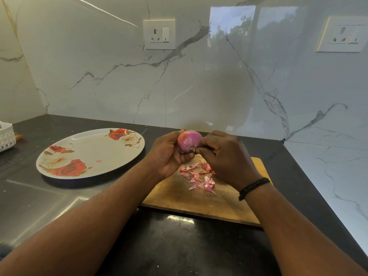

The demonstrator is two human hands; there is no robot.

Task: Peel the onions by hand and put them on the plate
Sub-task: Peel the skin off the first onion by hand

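The left hand (169, 154) cupped the onion (189, 140) above the cutting board (199, 204) — root end toward the person — while the right hand (225, 156) pinched skin there.

The onion (189, 140) is pink-purple. The plate (89, 154) is white with red roses. The bench (179, 246) is black, the wall (199, 76) white marble with grey veins.

Both forearms bare, no sleeves in view. Right wrist carries a black corded wristband (253, 188), several strands wrapped together.
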